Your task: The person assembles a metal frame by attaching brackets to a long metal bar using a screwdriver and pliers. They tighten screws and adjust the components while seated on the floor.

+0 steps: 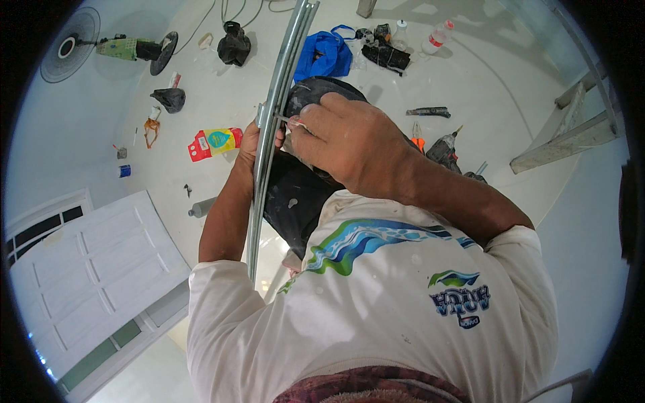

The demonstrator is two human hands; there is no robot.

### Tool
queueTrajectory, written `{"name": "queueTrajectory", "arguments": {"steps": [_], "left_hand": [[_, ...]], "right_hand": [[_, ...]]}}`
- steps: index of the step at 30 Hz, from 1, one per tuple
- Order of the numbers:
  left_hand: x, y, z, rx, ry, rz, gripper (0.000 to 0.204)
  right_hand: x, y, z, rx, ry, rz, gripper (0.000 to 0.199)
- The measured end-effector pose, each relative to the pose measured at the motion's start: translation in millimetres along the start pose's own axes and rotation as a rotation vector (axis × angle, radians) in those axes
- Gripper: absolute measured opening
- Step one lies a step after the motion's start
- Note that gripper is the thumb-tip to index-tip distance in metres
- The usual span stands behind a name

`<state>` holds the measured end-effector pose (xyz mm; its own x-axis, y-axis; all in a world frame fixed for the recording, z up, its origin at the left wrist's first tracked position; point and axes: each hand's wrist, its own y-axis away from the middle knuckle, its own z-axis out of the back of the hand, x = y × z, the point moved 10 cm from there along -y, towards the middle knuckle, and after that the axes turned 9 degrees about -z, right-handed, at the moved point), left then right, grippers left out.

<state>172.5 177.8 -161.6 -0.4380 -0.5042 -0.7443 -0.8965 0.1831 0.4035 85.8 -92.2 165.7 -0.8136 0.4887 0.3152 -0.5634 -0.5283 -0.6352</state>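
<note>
My left hand (249, 142) is wrapped round long, shiny metal rails (267, 153), which stand nearly upright before my left side, bundled side by side. My right hand (356, 138) is closed in a pinch beside them. Between its fingertips shows a thin, pale metal piece (282, 118) that reaches to the rails; its exact kind is too small to tell. A rounded metal end (261, 114) sticks out on the rails' far side near my left fingers. Behind both hands lie my black-clad legs (295, 201).
A drill (443, 149), orange-handled pliers (417, 140) and a black tool (428, 111) lie on the right. A blue bag (324, 57) and bottle (438, 37) are farther off. Left are a colourful packet (216, 142), grey bottle (201, 207), fan (127, 48) and white door (101, 275). A wooden ladder (568, 142) stands right.
</note>
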Motion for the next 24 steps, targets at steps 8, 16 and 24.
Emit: {"name": "queueTrajectory", "arguments": {"steps": [8, 16, 24], "left_hand": [[-10, 7, -16, 0.030, 0.115, -0.086, 0.042], [-47, 32, -89, 0.264, 0.195, -0.245, 0.024], [-53, 39, -106, 0.278, 0.157, -0.331, 0.014]], "right_hand": [[14, 4, -6, 0.066, 0.119, -0.072, 0.021], [-28, 52, -38, 0.214, 0.055, -0.324, 0.028], [-31, 48, -54, 0.501, 0.202, -0.432, 0.038]]}}
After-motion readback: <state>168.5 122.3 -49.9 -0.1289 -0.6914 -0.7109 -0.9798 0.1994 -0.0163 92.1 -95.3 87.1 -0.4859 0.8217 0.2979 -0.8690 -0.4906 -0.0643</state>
